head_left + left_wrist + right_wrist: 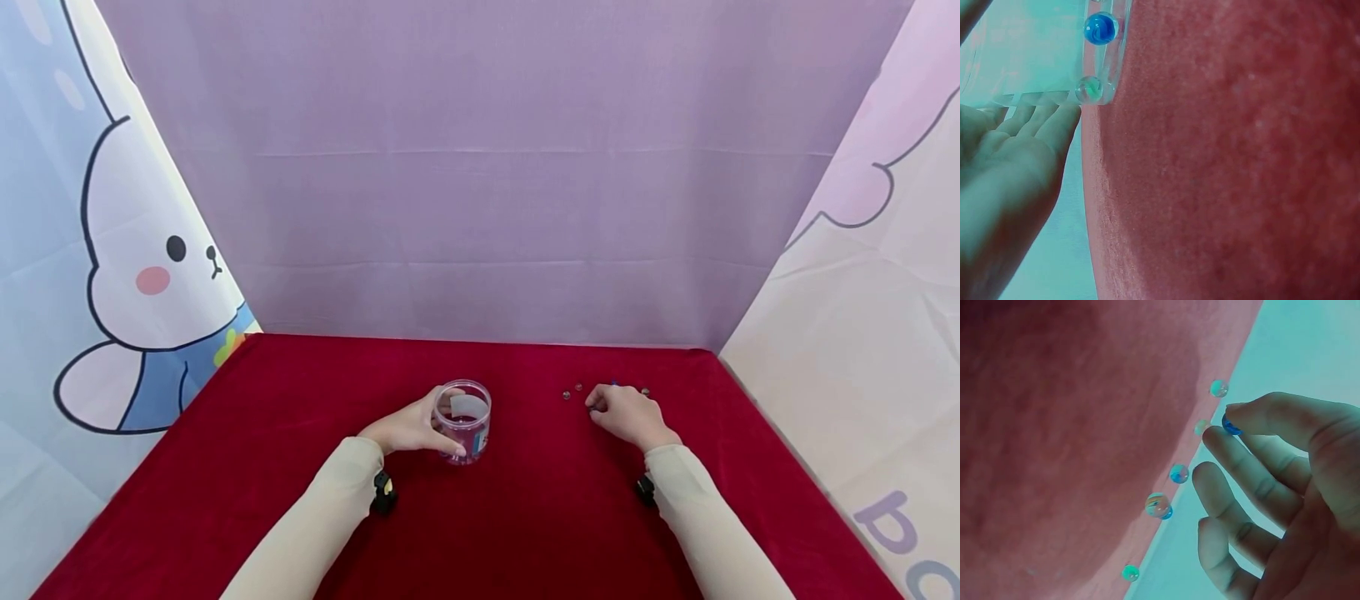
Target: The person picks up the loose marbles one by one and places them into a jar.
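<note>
Blue glass marble (1231, 426) sits between the thumb and a fingertip of the right hand (628, 414), which pinches it low over the right part of the red cloth (525, 521); the remaining fingers are bent and spread a little apart from one another. Clear plastic jar (469, 427), open at the top and upright on the cloth, is gripped by the left hand (408, 427), thumb on the near side and fingers round the far side. At least two marbles lie in the bottom of the jar: one blue (1101, 28), one clear with a green core (1089, 89). Loose marbles near the right hand, right wrist view: a green one (1130, 573), an orange-striped one (1157, 504) with a blue one partly hidden behind it, a blue-tinged one (1179, 474) and two pale clear ones, the further of them (1219, 388) near the thumb tip. Jar and right hand are well apart. Both sleeves are cream. Purple backdrop (480, 208) hangs behind the table; rabbit-printed sheet (127, 242) at left, pale cloud-printed sheet (855, 333) at right.
</note>
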